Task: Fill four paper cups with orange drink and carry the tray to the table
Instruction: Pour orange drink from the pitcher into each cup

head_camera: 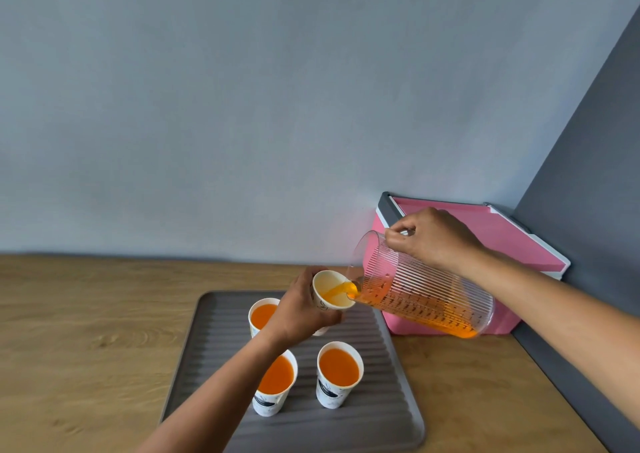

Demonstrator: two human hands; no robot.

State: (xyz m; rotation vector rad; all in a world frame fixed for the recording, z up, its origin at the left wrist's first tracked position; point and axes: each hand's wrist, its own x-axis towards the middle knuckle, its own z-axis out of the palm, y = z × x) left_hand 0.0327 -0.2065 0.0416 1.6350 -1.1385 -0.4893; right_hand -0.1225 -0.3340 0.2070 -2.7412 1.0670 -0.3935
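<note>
Here the right hand (pixel 431 237) grips the tilted pitcher (pixel 422 289); the left hand (pixel 304 308) holds a cup (pixel 332 295).

soft, even daylight fills the scene, moderately bright, with no hard glare. the wall (pixel 242 106) behind the tray (pixel 381 421) reads bluish grey, duller high above the tray and paler lower down. a faint pink glow tints the wall just left of the pink box (pixel 485 230), beyond the tray's far right corner. shadows are weak: a dim band runs where the table (pixel 86 314) meets the wall. the drink glows through the clear pitcher (pixel 426 296) right of the tray and lights the tilted cup (pixel 332 293). detail near the tray is slightly soft. wide-angle bending bows the table's far edge and stretches the forearm (pixel 214 393) crossing the tray's near left.
</note>
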